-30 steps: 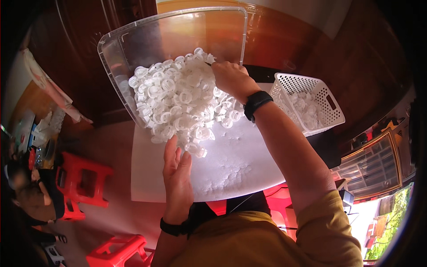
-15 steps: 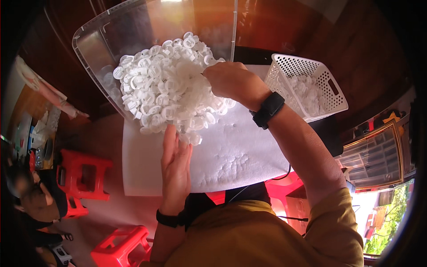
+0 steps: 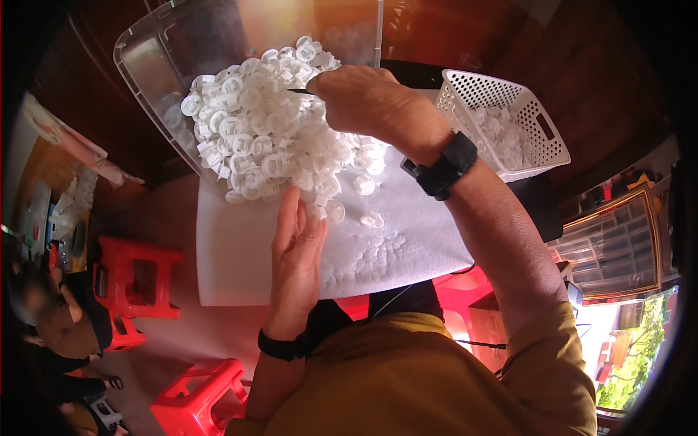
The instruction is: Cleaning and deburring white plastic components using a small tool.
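A heaped pile of small white plastic pieces, round caps with clip-like parts, spills from a clear plastic bin onto a white foam-like sheet. My right hand is closed above the pile's right side, a thin dark pointed tool sticking out leftward from its fingers. The tool's kind cannot be made out. At the pile's near edge, my left hand pinches a small white plastic piece at its fingertips. A few loose pieces lie to the right of that hand.
A white perforated basket holding more white pieces stands at the right. Red plastic stools are on the floor at left, with another stool nearer. At the far left sits another person. A dark cable runs by the sheet's right corner.
My right hand has shifted left and up over the pile, and the dark tool shows more. Loose pieces now lie apart on the sheet. My left hand has moved slightly up and right.
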A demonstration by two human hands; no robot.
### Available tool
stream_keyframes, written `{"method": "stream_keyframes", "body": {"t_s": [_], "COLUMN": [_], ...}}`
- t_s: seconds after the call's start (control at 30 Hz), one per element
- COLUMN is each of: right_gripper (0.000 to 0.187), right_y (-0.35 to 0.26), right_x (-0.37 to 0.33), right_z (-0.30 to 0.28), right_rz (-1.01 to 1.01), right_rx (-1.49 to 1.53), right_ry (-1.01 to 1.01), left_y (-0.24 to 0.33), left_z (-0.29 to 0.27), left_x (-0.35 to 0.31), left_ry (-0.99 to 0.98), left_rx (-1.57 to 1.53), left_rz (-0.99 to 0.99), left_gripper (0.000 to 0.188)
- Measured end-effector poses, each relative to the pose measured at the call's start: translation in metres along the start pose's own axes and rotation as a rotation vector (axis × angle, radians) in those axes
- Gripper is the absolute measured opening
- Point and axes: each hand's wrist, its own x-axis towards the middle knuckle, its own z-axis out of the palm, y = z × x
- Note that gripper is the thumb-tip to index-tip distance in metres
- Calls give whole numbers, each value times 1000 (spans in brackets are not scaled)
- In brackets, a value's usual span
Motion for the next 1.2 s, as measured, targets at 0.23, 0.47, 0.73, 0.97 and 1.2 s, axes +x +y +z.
{"method": "stream_keyframes", "body": {"t_s": [0.23,0.47,0.73,0.97,1.2], "right_gripper": [12,12,13,20,27], "right_y": [-2,8,12,22,38], "right_x": [0,-24,-66,-100,-146], "right_z": [52,35,29,14,28], "right_rz": [-122,-145,-162,126,339], "right_rx": [-39,-42,63,46,405], "right_ry": [165,72,174,-61,-78], "left_y": [-2,-9,-16,-19,-16], "left_z": [4,9,20,14,5], "left_x": [-8,-10,-10,-21,-23], "left_ry": [72,15,-67,-59,105], "left_rx": [-25,79,59,192,59], "left_rz": [1,-15,21,69,132], "left_gripper": [53,54,55,56,53]}}
